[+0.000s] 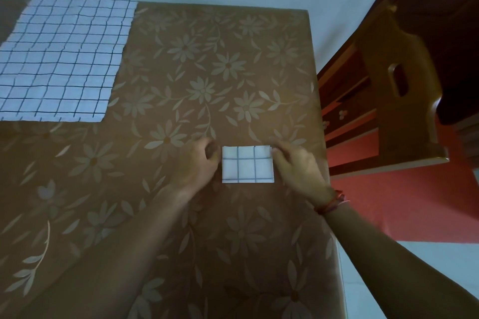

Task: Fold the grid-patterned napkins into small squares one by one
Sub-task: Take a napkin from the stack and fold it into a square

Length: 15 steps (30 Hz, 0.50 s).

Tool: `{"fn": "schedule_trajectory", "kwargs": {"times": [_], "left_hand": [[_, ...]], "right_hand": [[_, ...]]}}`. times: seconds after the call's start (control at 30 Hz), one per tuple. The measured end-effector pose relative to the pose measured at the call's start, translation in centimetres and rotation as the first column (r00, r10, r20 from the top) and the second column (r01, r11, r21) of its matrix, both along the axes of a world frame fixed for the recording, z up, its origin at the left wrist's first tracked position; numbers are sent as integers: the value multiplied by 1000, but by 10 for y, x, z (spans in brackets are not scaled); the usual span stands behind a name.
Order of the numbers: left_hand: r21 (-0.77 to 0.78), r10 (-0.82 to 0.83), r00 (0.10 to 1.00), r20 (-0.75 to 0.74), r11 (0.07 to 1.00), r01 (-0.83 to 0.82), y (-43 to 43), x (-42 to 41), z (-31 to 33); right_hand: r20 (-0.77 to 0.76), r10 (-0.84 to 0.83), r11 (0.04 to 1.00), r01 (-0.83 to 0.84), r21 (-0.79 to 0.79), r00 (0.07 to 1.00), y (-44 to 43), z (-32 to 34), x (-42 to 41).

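Observation:
A white napkin with a dark grid, folded into a small square (pixel 247 164), lies flat on the brown floral tablecloth (pixel 207 72) near the table's right side. My left hand (pixel 197 166) rests against the square's left edge, fingers curled at its top left corner. At the top right corner my right hand (pixel 295 166) has its fingertips on the cloth. An unfolded stack of grid-patterned napkins (pixel 62 59) lies spread flat at the far left of the table.
The table's right edge (pixel 322 137) runs close to my right hand. Beyond it stands a wooden chair (pixel 396 101) over a red floor. A pale wall lies behind the table's far edge.

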<state>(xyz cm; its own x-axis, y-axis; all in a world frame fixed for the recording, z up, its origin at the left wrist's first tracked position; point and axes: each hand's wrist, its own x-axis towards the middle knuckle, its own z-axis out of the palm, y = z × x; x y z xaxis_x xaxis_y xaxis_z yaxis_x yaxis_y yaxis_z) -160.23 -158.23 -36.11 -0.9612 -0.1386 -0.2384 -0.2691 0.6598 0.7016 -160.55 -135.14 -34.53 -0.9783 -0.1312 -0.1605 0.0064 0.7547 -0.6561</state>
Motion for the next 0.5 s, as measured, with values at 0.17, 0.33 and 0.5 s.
{"fn": "schedule_trajectory", "kwargs": {"times": [0.17, 0.33, 0.5], "left_hand": [[28, 92, 978, 185, 995, -99, 5, 1, 8], [74, 165, 953, 254, 979, -189, 12, 4, -2], [47, 135, 953, 270, 987, -153, 15, 4, 0]], "right_hand": [[217, -310, 944, 328, -49, 925, 10, 0, -11], [400, -293, 943, 331, -29, 868, 0, -8, -14], [356, -288, 954, 300, 23, 889, -7, -10, -20]]}}
